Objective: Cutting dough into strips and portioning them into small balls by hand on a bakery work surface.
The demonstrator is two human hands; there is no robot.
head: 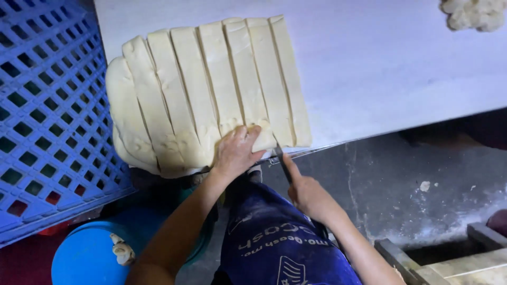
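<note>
Blue fabric of the person's apron (274, 243) fills the nearest part of the view, with a round blue tub (87, 253) to its left carrying one small dough scrap (122, 249). Above the apron, the right hand (309, 195) is closed around the handle of a knife (283, 162), whose blade meets the near edge of the counter (396, 58) at the dough. The left hand (236, 153) lies flat, fingers spread and gripping nothing, pressing on the near end of the dough slab (206, 95).

Status, as judged from the cut lines: the slab, lying on the counter's left portion, is already divided lengthwise across most of its width. About eight strips can be counted; the leftmost rounded part appears uncut or only partly cut. The knife sits between the two rightmost strips.

Count: one knife, one slab, one blue lattice crate (42, 105) at left, and one separate dough lump (474, 13) at the far right corner.
</note>
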